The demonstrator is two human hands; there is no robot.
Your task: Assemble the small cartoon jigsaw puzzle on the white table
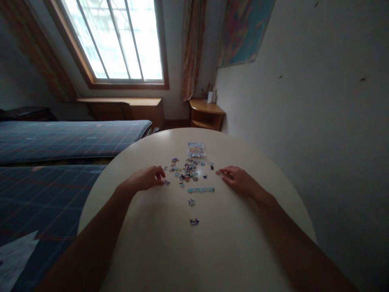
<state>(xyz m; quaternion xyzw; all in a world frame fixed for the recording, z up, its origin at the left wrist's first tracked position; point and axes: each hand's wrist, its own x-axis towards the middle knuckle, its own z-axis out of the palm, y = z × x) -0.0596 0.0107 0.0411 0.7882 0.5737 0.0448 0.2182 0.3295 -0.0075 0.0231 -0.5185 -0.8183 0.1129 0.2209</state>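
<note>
A heap of small jigsaw pieces (pixel 186 169) lies on a round white table (pixel 194 243). My left hand (pixel 146 179) rests left of the heap, fingers curled, fingertips beside a loose piece (pixel 166 182). My right hand (pixel 237 179) lies right of the heap, fingers pinched at a small piece (pixel 218 172). A joined blue strip of pieces (pixel 201 190) lies between my hands. Two small joined bits (pixel 191 202) (pixel 194 221) sit nearer to me. A small picture card (pixel 196 149) lies beyond the heap.
A bed with a blue plaid cover (pixel 60 140) stands to the left. A wooden desk (pixel 121 106) runs under the window, a corner shelf (pixel 206 113) stands behind the table, and a white wall (pixel 319 121) rises on the right.
</note>
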